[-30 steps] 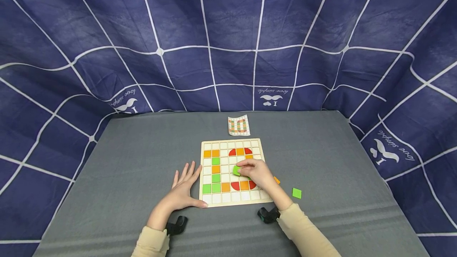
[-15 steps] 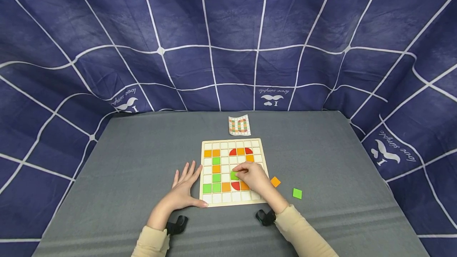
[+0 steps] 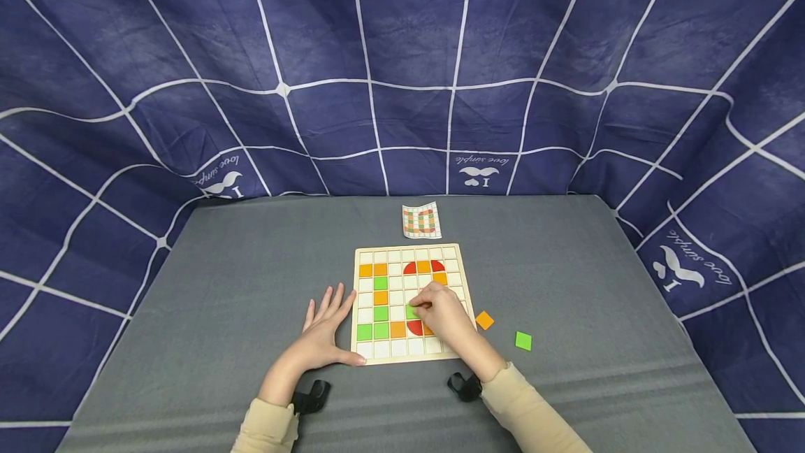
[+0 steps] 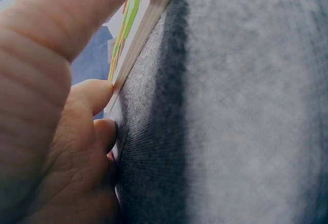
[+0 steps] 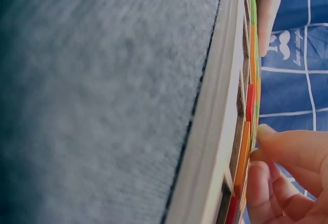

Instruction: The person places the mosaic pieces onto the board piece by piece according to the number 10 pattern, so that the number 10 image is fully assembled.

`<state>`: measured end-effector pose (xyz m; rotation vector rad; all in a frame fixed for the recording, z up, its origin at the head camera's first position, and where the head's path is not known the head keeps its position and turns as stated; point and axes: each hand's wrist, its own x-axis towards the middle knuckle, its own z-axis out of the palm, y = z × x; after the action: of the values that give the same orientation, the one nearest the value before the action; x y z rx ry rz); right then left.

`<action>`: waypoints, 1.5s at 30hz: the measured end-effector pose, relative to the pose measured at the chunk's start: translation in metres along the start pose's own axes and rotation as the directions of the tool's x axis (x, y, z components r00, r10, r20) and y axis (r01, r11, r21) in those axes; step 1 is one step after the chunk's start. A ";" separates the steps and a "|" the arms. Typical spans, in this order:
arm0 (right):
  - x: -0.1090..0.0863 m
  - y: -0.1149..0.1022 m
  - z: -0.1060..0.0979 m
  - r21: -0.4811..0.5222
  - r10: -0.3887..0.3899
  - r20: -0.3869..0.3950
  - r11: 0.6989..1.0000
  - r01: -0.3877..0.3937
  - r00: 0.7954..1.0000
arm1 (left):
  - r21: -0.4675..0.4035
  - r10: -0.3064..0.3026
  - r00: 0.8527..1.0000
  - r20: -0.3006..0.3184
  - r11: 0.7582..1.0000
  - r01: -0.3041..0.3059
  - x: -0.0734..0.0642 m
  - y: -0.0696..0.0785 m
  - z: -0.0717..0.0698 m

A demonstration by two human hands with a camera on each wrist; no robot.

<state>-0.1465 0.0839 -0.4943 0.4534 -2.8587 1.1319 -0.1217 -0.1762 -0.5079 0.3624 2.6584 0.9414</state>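
A wooden grid board [image 3: 402, 360] lies on the grey table, part of its cells filled with orange and green squares and red quarter-round pieces. At its middle, my right hand [image 3: 446, 312] holds a green square tile [image 3: 411, 312] by thumb and fingertips, down at a cell in the row above a red piece [image 3: 414, 328]. The right wrist view shows these bent fingers [image 5: 287, 149] close over the board's coloured pieces. My left hand [image 3: 323, 341] lies spread at the board's left side, thumb at the near corner and index fingertip at the left edge.
An orange tile [image 3: 484, 320] and a loose green tile [image 3: 523, 341] lie on the table to the right of the board. Behind the board is a small pattern card [image 3: 421, 221]. A blue gridded cloth [image 3: 402, 117] hangs around the table's back and sides.
My right hand has moved slightly down and left, bringing the green tile from above the board into a cell. The orange tile at the right now shows fully. My left hand stays still.
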 end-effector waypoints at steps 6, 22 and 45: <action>-0.002 0.003 -0.008 0.123 0.093 -0.029 0.989 -0.088 0.995 | 0.002 0.001 1.000 -0.006 1.000 -0.001 0.000 0.000 0.000; -0.014 0.035 -0.051 0.293 0.333 -0.081 0.909 -0.297 0.939 | 0.011 0.003 1.000 -0.025 1.000 -0.003 -0.001 -0.001 0.002; -0.047 0.070 -0.071 0.084 0.371 -0.061 0.927 -0.365 0.927 | 0.000 -0.007 1.000 0.007 1.000 0.007 -0.001 0.000 0.001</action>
<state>-0.1270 0.1927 -0.4951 -0.1357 -2.9183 1.2698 -0.1209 -0.1759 -0.5084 0.3554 2.6516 0.9366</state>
